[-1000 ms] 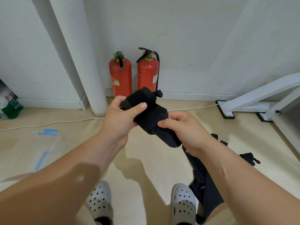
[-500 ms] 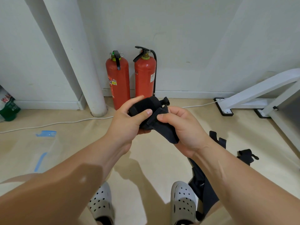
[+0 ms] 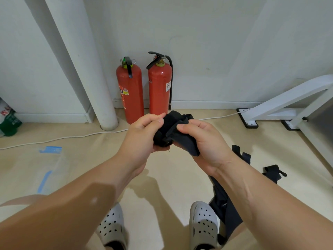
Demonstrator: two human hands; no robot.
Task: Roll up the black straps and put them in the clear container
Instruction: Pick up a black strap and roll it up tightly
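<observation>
I hold a black strap (image 3: 173, 129) in front of me, partly wound into a roll. My left hand (image 3: 144, 134) grips the rolled end, thumb on top. My right hand (image 3: 203, 141) pinches the strap's loose length right beside the roll. The rest of the strap hangs down under my right forearm to the floor (image 3: 225, 210). More black strap (image 3: 273, 171) lies on the floor at the right. A clear bag with a blue zip edge (image 3: 48, 168) lies flat on the floor at the left.
Two red fire extinguishers (image 3: 144, 89) stand against the wall ahead, next to a white pipe (image 3: 84, 65). A white cable (image 3: 59, 138) runs along the floor. A white frame (image 3: 288, 103) stands at the right. My two grey clogs (image 3: 203, 224) are below.
My hands have come closer together and the roll has grown, taking up more of the loose strap. The hands sit slightly lower and more central than before.
</observation>
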